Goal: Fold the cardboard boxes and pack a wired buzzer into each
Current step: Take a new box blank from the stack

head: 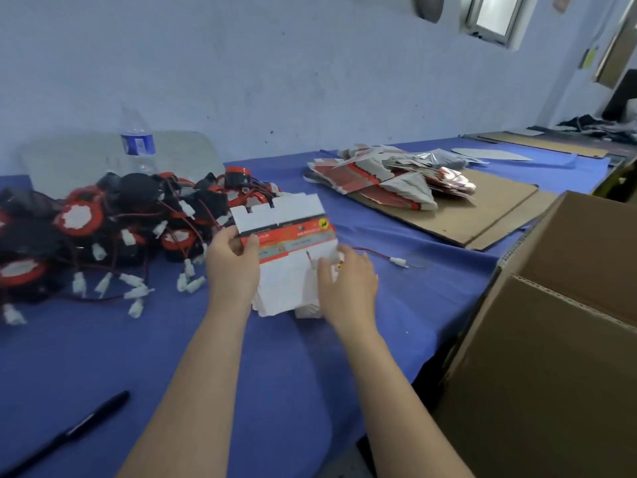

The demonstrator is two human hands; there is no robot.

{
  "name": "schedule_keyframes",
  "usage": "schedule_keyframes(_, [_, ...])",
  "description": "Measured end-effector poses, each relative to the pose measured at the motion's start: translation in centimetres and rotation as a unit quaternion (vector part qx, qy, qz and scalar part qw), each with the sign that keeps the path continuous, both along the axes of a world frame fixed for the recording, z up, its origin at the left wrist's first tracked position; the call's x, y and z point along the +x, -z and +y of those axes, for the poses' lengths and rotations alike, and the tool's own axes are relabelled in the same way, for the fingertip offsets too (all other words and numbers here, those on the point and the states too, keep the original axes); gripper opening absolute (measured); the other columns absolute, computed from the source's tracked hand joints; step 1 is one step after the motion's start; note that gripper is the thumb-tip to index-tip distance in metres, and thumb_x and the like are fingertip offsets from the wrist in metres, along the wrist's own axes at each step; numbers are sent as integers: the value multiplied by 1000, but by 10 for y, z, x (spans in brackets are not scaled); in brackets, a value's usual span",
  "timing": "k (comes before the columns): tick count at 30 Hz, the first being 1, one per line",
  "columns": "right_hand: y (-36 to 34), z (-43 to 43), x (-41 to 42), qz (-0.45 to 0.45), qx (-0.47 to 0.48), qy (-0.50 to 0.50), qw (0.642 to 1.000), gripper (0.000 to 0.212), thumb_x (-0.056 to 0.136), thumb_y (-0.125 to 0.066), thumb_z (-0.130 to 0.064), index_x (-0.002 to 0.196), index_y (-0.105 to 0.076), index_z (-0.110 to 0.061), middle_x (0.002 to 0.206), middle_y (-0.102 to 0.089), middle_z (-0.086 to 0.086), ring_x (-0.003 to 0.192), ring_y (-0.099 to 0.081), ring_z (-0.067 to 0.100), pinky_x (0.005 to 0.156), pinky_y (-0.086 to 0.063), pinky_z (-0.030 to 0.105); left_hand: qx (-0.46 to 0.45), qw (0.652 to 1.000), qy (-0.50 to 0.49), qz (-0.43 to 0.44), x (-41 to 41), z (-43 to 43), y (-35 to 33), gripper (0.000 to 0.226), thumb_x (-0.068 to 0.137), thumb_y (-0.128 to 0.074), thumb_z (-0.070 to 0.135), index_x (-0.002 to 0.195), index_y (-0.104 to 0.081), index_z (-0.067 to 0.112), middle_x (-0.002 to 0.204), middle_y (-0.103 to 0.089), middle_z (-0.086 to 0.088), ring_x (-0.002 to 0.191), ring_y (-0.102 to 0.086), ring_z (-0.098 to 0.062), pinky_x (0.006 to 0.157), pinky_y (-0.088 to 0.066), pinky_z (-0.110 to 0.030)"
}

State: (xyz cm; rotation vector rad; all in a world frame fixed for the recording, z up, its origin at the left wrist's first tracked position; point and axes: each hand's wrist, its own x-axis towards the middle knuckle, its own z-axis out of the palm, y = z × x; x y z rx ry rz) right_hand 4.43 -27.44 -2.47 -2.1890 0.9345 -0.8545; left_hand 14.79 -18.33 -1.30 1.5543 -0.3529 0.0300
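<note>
A flat white and red cardboard box blank is held above the blue table, over a small stack of more blanks. My left hand grips its left edge, thumb on the red band. My right hand pinches its lower right part, fingers curled at the card. A heap of black and red wired buzzers with white connectors lies to the left. One red wire with a white connector runs out to the right of my right hand; its buzzer is hidden.
A pile of flat red and white box blanks lies on brown cardboard sheets at the back right. A large open brown carton stands at the right edge. A water bottle stands behind the buzzers. A black pen lies at the front left.
</note>
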Motion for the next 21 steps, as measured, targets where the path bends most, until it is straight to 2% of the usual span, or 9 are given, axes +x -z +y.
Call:
schedule_keyframes(3, [-23, 10, 8, -139, 101, -80, 982, 24, 97, -49, -27, 121, -47, -24, 100, -55, -13, 96, -52, 5, 72, -37, 14, -47, 997, 27, -53, 9, 30, -17, 16, 97, -50, 10, 95, -60, 22, 86, -67, 12, 70, -63, 8, 59, -46, -8])
schedule_keyframes(5, [-34, 27, 22, -154, 105, -129, 974, 30, 96, -51, -27, 125, -44, -29, 96, -54, -22, 84, -52, 2, 61, -35, 4, -52, 995, 33, -82, 15, 57, -25, 23, 98, -48, 11, 92, -58, 31, 85, -66, 16, 73, -63, 8, 63, -48, -12])
schedule_keyframes(8, [-40, 71, 52, -145, 74, -197, 967, 51, 93, -56, -27, 140, -35, -25, 117, -60, -13, 102, -56, 12, 83, -43, 22, -82, 993, 18, -81, 24, 98, -27, 18, 99, -48, 18, 109, -53, 32, 98, -65, 16, 85, -62, 7, 76, -49, -20])
schedule_keyframes(10, [-38, 101, 73, -136, 53, -238, 960, 52, 90, -62, -25, 136, -42, -17, 124, -60, -2, 114, -54, 16, 97, -42, 33, -82, 993, 1, -86, 28, 129, -21, 34, 95, -55, 25, 126, -43, 29, 110, -61, 20, 94, -59, 11, 79, -46, -12])
schedule_keyframes(11, [-36, 116, 81, -138, 52, -260, 954, 46, 89, -64, -23, 131, -48, -15, 121, -60, -2, 113, -54, 12, 98, -43, 32, -77, 993, -13, -91, 30, 145, -16, 44, 91, -59, 29, 131, -39, 29, 113, -58, 22, 96, -58, 14, 78, -45, -7])
schedule_keyframes(14, [-25, 158, 100, -135, 84, -352, 923, 41, 91, -62, -27, 130, -48, -21, 109, -61, -15, 92, -54, -11, 77, -39, 4, -58, 992, -69, -85, 37, 192, -3, 72, 72, -67, 43, 134, -33, 26, 117, -56, 21, 100, -56, 14, 81, -44, -5])
schedule_keyframes(16, [-16, 186, 112, -93, 73, -399, 910, 45, 96, -53, -35, 137, -41, -26, 109, -64, -13, 90, -56, -5, 70, -38, 2, -56, 992, -84, -73, 43, 215, 6, 60, 73, -69, 38, 125, -38, 34, 114, -57, 21, 96, -58, 14, 77, -46, -6])
schedule_keyframes(19, [-2, 222, 127, -56, 100, -480, 870, 38, 102, -38, -35, 140, -39, -31, 123, -60, -12, 109, -56, 4, 86, -45, 19, -41, 992, -89, -76, 47, 234, 17, 40, 85, -67, 24, 114, -45, 40, 110, -62, 20, 92, -60, 13, 69, -45, -5])
schedule_keyframes(21, [5, 231, 132, -80, 146, -498, 851, 35, 102, -40, -34, 137, -44, -33, 124, -59, -16, 115, -55, 2, 96, -46, 28, -39, 991, -99, -85, 50, 244, 21, 38, 86, -67, 21, 113, -47, 40, 110, -62, 19, 94, -60, 12, 70, -45, -5])
